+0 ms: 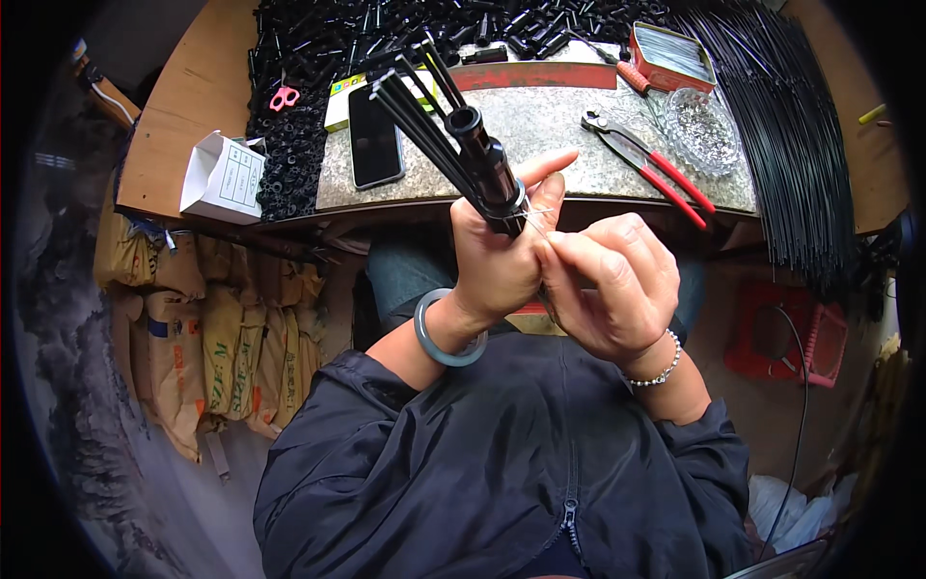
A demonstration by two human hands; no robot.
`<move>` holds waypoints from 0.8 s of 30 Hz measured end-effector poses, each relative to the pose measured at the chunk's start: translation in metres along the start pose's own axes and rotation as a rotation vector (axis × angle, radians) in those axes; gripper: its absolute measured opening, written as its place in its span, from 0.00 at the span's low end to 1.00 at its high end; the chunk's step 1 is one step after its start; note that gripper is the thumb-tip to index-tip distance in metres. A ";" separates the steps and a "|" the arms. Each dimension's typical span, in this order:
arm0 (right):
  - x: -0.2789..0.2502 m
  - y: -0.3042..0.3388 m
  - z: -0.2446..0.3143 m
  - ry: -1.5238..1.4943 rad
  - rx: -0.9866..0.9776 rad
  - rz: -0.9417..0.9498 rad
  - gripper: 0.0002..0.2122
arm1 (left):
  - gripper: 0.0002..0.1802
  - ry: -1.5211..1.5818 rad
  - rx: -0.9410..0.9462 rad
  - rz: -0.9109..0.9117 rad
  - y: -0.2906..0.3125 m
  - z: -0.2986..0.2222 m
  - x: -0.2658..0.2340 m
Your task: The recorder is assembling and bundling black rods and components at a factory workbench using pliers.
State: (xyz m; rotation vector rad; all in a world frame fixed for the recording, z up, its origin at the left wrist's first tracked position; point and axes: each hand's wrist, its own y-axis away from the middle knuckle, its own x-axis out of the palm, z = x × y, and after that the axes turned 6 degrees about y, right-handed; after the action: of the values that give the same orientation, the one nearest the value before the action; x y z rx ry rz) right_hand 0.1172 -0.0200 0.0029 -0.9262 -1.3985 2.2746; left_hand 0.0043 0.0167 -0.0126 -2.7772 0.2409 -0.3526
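Note:
My left hand (pixel 494 265) is closed around the lower end of a black tube (pixel 490 172) with a wider ringed collar. Several thin black rods (pixel 417 125), like umbrella ribs, fan up and away from that collar. Close beside it, my right hand (pixel 617 280) pinches a fine metal wire (pixel 535 224) between thumb and forefinger. The wire crosses the collar's side, near my left thumb; how it is fastened there is too small to make out. My left index finger points out to the right behind the tube.
On the table lie cutters with red handles (pixel 661 179), a phone (pixel 374 137), a glass dish (pixel 702 130) of small metal bits and a red tin (pixel 672 56) of wires. Black rods (pixel 786 145) overhang the right edge. Pink scissors (pixel 284 97) and a white box (pixel 224 179) lie left.

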 end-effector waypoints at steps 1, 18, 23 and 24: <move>0.000 0.000 0.001 0.009 -0.030 -0.003 0.10 | 0.11 -0.001 0.000 0.000 0.000 0.000 0.000; -0.047 0.063 -0.113 0.645 0.347 0.237 0.09 | 0.13 0.121 -0.030 0.102 -0.011 -0.001 -0.032; -0.039 0.067 -0.130 0.766 0.214 0.436 0.09 | 0.13 0.083 -0.001 0.075 -0.011 0.001 -0.035; -0.038 0.066 -0.129 0.755 0.248 0.469 0.09 | 0.13 0.061 -0.011 0.056 -0.011 0.001 -0.035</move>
State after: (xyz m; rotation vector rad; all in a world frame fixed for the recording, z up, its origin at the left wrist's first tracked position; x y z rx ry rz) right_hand 0.2362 0.0145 -0.0821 -1.8989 -0.5996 1.9470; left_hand -0.0273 0.0346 -0.0169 -2.7667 0.3356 -0.4241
